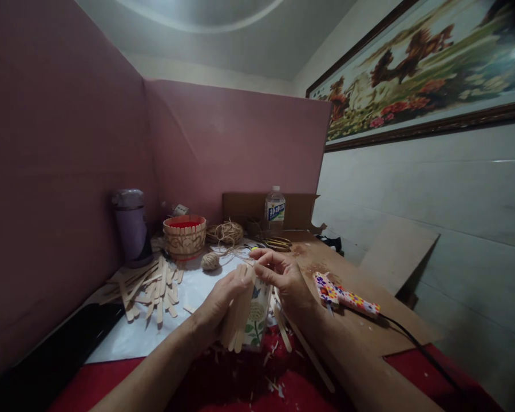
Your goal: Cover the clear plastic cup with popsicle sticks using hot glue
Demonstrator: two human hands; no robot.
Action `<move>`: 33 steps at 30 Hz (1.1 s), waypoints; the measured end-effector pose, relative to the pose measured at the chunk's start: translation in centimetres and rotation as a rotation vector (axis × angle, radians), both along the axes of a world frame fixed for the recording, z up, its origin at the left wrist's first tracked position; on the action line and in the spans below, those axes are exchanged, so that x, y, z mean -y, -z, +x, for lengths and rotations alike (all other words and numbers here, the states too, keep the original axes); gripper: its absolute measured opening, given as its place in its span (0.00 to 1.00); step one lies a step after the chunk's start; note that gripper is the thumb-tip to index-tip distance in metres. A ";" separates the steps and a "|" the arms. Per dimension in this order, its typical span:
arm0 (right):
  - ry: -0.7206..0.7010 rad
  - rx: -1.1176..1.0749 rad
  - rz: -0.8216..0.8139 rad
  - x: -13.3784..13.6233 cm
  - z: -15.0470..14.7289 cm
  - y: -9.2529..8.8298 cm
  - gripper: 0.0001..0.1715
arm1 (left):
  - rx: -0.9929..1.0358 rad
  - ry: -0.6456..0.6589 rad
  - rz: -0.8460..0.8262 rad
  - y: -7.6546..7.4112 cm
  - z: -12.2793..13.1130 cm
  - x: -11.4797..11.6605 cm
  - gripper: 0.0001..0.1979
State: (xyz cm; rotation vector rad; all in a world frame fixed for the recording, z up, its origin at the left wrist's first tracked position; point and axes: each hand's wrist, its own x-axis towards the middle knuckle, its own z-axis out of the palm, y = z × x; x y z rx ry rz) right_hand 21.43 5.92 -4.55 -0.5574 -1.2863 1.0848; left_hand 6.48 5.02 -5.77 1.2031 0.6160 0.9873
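Note:
A box-like container (256, 317) with a flower print stands upright in front of me, its left part covered by upright wooden craft sticks (237, 315). My left hand (221, 303) wraps around the stick-covered side, with the thumb near the top ends. At the top right edge of the container is my right hand (283, 277), thumb and forefinger drawn together; anything between them is too small to make out. Loose craft sticks (282, 326) lie beneath my right wrist. To the right rests a flower-patterned glue gun (345, 296) with a black cord.
A pile of craft sticks (158, 289) lies left on white paper. Behind stand a purple bottle (132, 232), a stick-covered basket (184, 240), a twine ball (210, 261), a twine bundle (227, 232), scissors (278, 244) and a clear bottle (275, 212). Shavings dot the red cloth (223, 383).

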 end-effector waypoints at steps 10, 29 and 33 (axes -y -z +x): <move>-0.012 -0.006 -0.006 0.0 0.0 -0.2 0.08 | -0.009 -0.005 -0.007 -0.3 0.0 0.2 0.20; -0.018 0.003 0.000 -0.1 0.1 -0.1 0.08 | 0.012 -0.009 -0.006 -0.2 0.1 0.2 0.18; -0.029 -0.002 0.006 -0.2 0.1 -0.1 0.07 | 0.007 -0.002 -0.003 -0.1 0.0 0.1 0.18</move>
